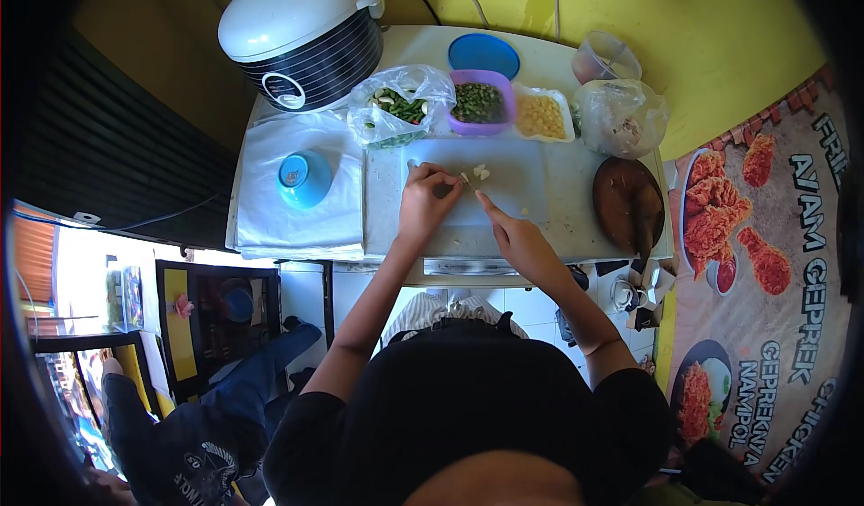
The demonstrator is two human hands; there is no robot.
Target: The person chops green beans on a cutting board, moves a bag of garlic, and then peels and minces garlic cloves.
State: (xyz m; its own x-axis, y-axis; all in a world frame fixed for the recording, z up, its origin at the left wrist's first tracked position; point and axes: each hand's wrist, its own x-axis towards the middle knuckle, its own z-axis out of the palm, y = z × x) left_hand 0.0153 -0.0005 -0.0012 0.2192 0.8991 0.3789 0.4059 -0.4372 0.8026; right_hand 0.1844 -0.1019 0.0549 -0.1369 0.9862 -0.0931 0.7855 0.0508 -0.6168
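On a pale cutting board (531, 168), my left hand (430, 198) is closed in a pinch, its fingertips at a small pale piece that looks like garlic. My right hand (515, 234) comes in from the right, fingers curled and index finger stretched forward along what looks like a small knife. Most of that knife is hidden by the hand, and its thin blade is hard to make out near my left fingertips. A few white cut pieces (481, 172) lie just beyond the fingertips. Another tiny bit rests farther right on the board.
Behind the board stand a plastic bag of green chillies (399, 105), a purple tub of chopped greens (479, 103) and a tray of yellow cubes (542, 115). A stone mortar (621, 202) is right; a blue bowl (304, 179) and rice cooker (301, 42) are left. Another person (202, 443) is lower left.
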